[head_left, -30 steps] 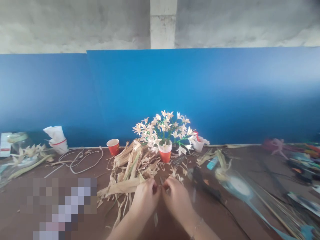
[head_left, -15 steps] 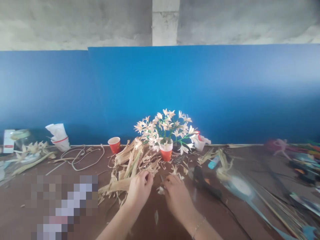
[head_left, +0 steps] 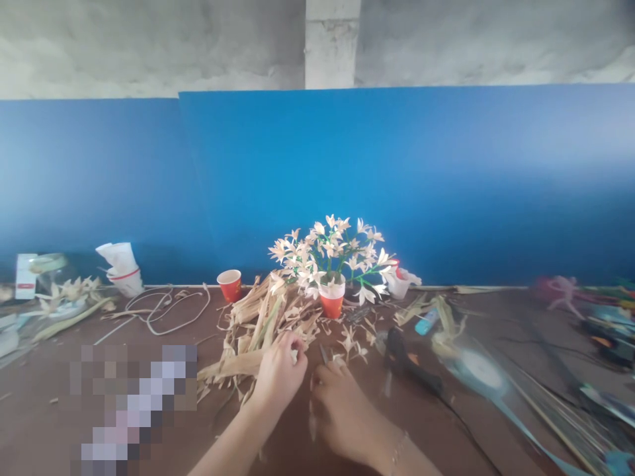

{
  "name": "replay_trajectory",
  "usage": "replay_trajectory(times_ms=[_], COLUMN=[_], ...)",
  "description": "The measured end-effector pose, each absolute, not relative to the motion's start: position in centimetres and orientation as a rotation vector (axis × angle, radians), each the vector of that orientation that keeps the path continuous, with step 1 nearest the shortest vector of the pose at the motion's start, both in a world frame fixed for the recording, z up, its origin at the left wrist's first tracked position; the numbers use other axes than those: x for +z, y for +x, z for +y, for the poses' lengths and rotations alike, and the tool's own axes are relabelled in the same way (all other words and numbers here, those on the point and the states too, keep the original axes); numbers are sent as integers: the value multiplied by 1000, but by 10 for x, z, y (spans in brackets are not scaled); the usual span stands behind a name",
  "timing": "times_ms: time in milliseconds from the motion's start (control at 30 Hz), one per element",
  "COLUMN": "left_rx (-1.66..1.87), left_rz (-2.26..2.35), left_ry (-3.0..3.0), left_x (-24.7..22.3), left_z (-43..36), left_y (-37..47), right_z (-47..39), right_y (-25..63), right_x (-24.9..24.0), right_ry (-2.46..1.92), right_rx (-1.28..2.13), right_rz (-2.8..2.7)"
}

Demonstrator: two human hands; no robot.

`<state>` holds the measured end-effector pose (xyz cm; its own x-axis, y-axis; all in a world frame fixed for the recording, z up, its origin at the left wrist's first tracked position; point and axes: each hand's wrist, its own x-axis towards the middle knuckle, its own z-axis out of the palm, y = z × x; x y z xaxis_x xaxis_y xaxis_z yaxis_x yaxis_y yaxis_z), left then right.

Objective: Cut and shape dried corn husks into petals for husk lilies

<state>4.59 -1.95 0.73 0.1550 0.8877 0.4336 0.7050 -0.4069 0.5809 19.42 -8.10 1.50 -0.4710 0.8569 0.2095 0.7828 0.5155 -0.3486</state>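
Observation:
My left hand [head_left: 282, 370] is closed, pinching a small white petal-like piece [head_left: 294, 356] between thumb and fingers. Close by on the right, my right hand [head_left: 342, 406] is curled shut. A pointed scissors-like blade [head_left: 324, 355] sticks out past its fingers; the rest is covered by the hand. Beyond both hands, a red and white paper cup [head_left: 331, 305] holds a spray of pale flowers [head_left: 330, 249] on green stems. A heap of dry husks [head_left: 262, 324] lies beside my left hand. Loose pale flowers [head_left: 350, 340] rest just ahead of my right hand.
A red paper cup [head_left: 229, 286] and a white cable [head_left: 173, 311] are at the back left. On the right lie a black tool with a cord [head_left: 411, 365], a light blue ribbon roll [head_left: 481, 370] and thin sticks [head_left: 550, 410]. A blue partition [head_left: 317, 152] borders the table's back.
The white piece near my right fingers is no longer there; a white piece now shows in my left hand. My right hand has turned and drawn slightly nearer to me.

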Motion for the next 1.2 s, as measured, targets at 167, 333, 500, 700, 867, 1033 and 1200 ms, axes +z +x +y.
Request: replay_trajectory(times_ms=[167, 333, 500, 700, 867, 1033, 1200], left_rx=[1084, 1097, 1040, 1029, 1030, 972, 963], left_rz=[1508, 1347, 1126, 1106, 1097, 1164, 1296], left_ry=[2174, 2039, 1879, 1854, 1919, 2124, 2177], left_x=[8, 15, 15, 14, 12, 14, 14], left_z=[-20, -21, -23, -24, -27, -33, -38], left_y=[45, 46, 49, 54, 54, 52, 58], right_z=[-78, -71, -57, -56, -56, -57, -62], right_y=[194, 198, 208, 208, 208, 210, 204], right_x=[13, 17, 16, 12, 7, 8, 12], right_ry=[-1360, -1374, -1439, -1391, -1334, -1383, -1416], right_rx=[296, 323, 380, 417, 320, 194, 77], right_rz=[-2393, -2017, -1584, -1555, -1662, -1822, -1859])
